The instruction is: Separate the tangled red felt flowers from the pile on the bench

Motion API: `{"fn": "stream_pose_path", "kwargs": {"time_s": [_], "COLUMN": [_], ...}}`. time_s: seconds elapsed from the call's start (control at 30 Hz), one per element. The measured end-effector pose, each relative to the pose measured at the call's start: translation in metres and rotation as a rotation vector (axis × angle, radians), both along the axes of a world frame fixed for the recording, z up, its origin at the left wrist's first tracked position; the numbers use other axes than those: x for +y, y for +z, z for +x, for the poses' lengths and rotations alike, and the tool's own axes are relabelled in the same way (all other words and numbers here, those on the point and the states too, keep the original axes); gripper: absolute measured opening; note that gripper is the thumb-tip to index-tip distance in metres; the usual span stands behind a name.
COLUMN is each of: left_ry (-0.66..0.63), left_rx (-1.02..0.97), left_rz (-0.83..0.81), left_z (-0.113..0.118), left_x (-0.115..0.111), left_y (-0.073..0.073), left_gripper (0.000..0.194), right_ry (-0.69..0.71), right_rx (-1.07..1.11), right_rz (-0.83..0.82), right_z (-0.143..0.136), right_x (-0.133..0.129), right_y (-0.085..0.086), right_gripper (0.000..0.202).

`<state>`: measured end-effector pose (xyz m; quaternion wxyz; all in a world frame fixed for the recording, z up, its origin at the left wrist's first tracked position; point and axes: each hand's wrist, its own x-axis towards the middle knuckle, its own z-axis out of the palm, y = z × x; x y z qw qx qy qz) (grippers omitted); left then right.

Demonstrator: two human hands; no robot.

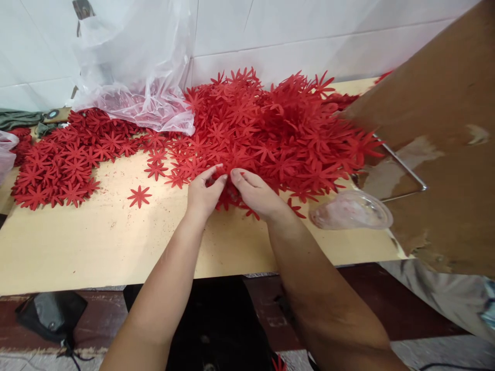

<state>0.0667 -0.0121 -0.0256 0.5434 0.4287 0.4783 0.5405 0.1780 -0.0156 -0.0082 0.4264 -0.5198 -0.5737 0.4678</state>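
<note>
Fingers of my left hand are curled, thumb close to the forefinger, on a red flower cutout at the near edge of a big heap. My right hand faces it, thumb and fingers pinched together on the red pieces; exactly what it grips blends into the heap. The big heap of red flower cutouts spreads behind both hands, with narrow pointed petals sticking up. To the left, a single red flower cutout lies flat on the pale tabletop.
A denser pile of red flower cutouts sits at the left, beside a clear plastic bag. At the right lie a clear plastic cup on its side and a large brown board. A white tiled wall stands behind.
</note>
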Motion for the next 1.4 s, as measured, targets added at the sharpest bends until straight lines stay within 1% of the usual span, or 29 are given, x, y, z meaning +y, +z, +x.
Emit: {"fn": "stream_pose_path", "kwargs": {"time_s": [0.07,0.13,0.2,0.27,0.37,0.43,0.5,0.63,0.7,0.77,0.83,0.9,0.97,1.03,1.17,1.3,1.4], "left_ry": [0.028,0.024,0.027,0.054,0.061,0.014,-0.006,0.087,0.120,0.144,0.215,0.307,0.341,0.306,0.258,0.216,0.169], "left_rx": [0.014,0.020,0.020,-0.001,-0.074,-0.094,-0.091,-0.089,-0.081,-0.086,-0.122,-0.198,-0.269,-0.304,-0.291,-0.235,-0.204], "left_rz": [-0.023,-0.045,-0.031,0.013,0.043,0.024,0.003,-0.003,0.015,0.027,0.029,0.014,-0.016,-0.053,-0.084,-0.084,-0.061], "left_z": [0.000,-0.001,-0.001,-0.002,-0.001,-0.001,0.000,0.000,-0.002,-0.005,-0.010,-0.016,-0.022,-0.025,-0.023,-0.019,-0.017], "left_x": [0.003,0.004,0.004,0.003,0.002,0.003,0.004,0.007,0.007,0.008,0.011,0.014,0.016,0.016,0.011,0.010,0.010], "left_y": [-0.003,-0.005,-0.004,-0.001,0.003,0.003,0.002,-0.005,-0.007,-0.007,-0.006,-0.003,0.001,0.006,0.011,0.012,0.013], "left_gripper": [0.027,0.029,0.028,0.024,0.019,0.019,0.017,0.009,0.008,0.010,0.010,0.010,0.011,0.009,0.010,0.011,0.008], "right_ry": [0.067,0.095,0.052,-0.026,-0.114,-0.128,-0.097,0.010,0.043,0.061,0.039,-0.017,-0.062,-0.080,-0.107,-0.190,-0.261], "right_rx": [-0.001,-0.019,-0.043,-0.075,-0.107,-0.110,-0.093,-0.061,-0.047,-0.009,0.057,0.125,0.174,0.188,0.177,0.125,0.124], "right_rz": [0.051,0.078,0.061,0.045,0.078,0.100,0.109,0.103,0.114,0.091,0.040,0.003,-0.008,-0.010,0.015,0.127,0.180], "right_z": [0.000,0.001,0.001,0.002,0.003,0.003,0.002,0.000,-0.001,0.000,0.003,0.006,0.009,0.010,0.009,0.006,0.005], "right_x": [-0.001,-0.002,0.000,0.001,0.002,0.002,0.001,-0.002,-0.004,-0.006,-0.009,-0.011,-0.011,-0.010,-0.004,0.004,0.008], "right_y": [-0.001,-0.003,-0.006,-0.008,-0.008,-0.006,-0.005,-0.004,-0.004,-0.003,-0.003,-0.004,-0.005,-0.006,-0.010,-0.017,-0.018], "right_gripper": [0.041,0.034,0.032,0.036,0.040,0.040,0.042,0.039,0.036,0.035,0.035,0.035,0.033,0.030,0.022,0.017,0.014]}}
